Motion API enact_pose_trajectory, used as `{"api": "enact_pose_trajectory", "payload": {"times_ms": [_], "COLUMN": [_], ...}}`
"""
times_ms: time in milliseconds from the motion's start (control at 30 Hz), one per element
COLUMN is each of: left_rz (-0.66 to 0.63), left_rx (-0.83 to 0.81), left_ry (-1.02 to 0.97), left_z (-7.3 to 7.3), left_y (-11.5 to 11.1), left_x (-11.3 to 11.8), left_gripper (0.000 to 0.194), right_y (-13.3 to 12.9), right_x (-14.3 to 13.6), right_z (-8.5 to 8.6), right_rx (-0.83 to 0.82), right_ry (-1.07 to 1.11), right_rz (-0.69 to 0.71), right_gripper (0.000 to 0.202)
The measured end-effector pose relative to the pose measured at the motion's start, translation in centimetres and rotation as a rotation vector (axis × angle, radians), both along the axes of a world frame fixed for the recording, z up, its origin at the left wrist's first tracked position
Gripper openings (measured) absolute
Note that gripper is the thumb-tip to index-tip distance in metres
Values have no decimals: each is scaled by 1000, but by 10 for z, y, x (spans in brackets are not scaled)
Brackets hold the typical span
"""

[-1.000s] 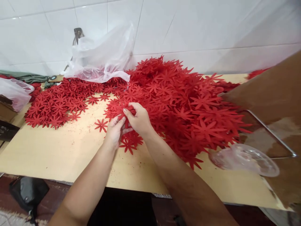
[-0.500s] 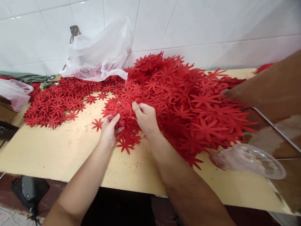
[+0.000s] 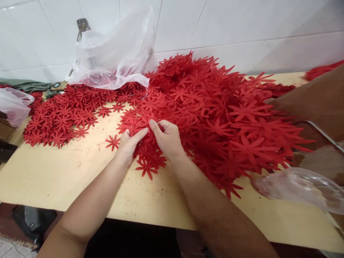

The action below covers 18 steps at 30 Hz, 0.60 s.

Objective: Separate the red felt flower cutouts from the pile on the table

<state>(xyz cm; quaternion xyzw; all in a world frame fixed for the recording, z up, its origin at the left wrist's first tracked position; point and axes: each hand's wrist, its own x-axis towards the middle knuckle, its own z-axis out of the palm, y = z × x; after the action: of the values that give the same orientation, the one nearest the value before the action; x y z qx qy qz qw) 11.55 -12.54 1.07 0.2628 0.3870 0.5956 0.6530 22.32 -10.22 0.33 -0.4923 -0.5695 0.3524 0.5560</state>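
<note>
My left hand [image 3: 128,146] and my right hand [image 3: 168,139] meet over the near left side of a large heap of red flower-shaped cutouts [image 3: 193,96]. Both thumbs point inward and almost touch, pinching red petals against the fingers. Which piece they grip blends into the heap behind it, and most fingertips are hidden. Just below hangs or lies a small cluster of cutouts [image 3: 146,167]. One single red cutout [image 3: 113,142] rests on the table left of my left hand.
A lower pile of darker red cutouts [image 3: 59,118] spreads on the left of the wooden table [image 3: 64,175]. Behind it stands a translucent plastic bag [image 3: 113,61] against the tiled wall. On the right are a clear plastic container [image 3: 301,188] and a brown cardboard box [image 3: 319,96].
My left thumb has moved right and up, closing the gap to my right thumb. The view has shifted slightly, so the heap appears farther right.
</note>
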Motion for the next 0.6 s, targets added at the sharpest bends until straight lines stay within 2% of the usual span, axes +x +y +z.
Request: {"api": "enact_pose_trajectory", "payload": {"times_ms": [67, 200, 400, 500, 600], "left_rz": [11, 139, 55, 62, 105], "left_rx": [12, -15, 32, 1, -8], "left_ry": [-2, 1, 11, -3, -29], "left_z": [-2, -6, -2, -1, -4], "left_y": [1, 3, -2, -2, 1], "left_x": [-1, -3, -6, -7, -8], "left_gripper": [27, 20, 27, 24, 19], "right_y": [2, 2, -6, -8, -7], "right_x": [-3, -10, -7, -7, -9], "right_z": [-5, -11, -4, -2, -4], "right_rx": [60, 92, -14, -44, -42], "right_ry": [42, 137, 130, 118, 161], "right_rz": [23, 141, 189, 183, 248], "right_gripper": [35, 26, 30, 33, 26]}}
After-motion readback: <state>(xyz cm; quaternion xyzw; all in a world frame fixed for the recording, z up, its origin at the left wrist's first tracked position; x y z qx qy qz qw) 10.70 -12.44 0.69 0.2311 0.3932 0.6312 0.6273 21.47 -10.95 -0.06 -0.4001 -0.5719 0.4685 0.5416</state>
